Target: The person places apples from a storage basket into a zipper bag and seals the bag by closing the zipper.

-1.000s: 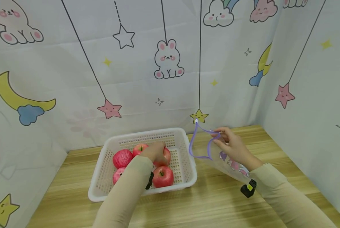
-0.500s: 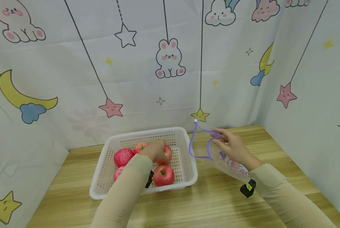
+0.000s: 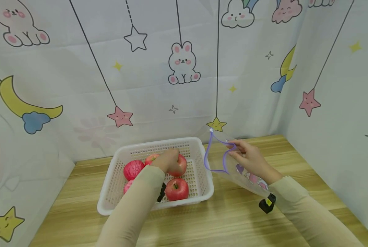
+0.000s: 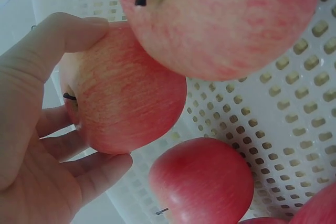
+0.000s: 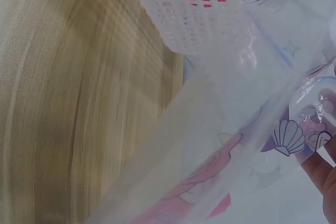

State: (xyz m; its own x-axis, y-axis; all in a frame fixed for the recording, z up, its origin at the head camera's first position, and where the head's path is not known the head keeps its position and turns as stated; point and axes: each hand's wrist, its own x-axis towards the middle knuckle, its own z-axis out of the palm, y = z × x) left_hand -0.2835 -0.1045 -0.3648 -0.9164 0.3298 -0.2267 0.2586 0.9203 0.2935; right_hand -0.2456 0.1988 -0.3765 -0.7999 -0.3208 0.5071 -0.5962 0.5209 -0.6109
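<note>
My left hand (image 3: pixel 166 161) reaches into the white plastic basket (image 3: pixel 210 187). In the left wrist view its thumb and fingers curl round a red apple (image 4: pixel 126 90). A nearer apple (image 4: pixel 220 19) partly overlaps the held one there, and another apple (image 4: pixel 202 182) sits beyond. My right hand (image 3: pixel 253 160) pinches the rim of a clear zip bag (image 3: pixel 233 180) to the basket's right. The bag has a purple zip edge, a white slider and printed pictures. Its mouth gapes towards the basket. Only part of the right hand shows at the edge of the right wrist view.
More apples lie in the basket, one at the front (image 3: pixel 177 189) and one at the left (image 3: pixel 133 170); my left arm hides some. The wooden table (image 3: pixel 230 219) meets a printed cloth (image 3: pixel 153 116) at the back and sides.
My left hand and its apple have shifted very slightly within the basket. The bag and right hand have moved a touch left. The view itself has also shifted a little.
</note>
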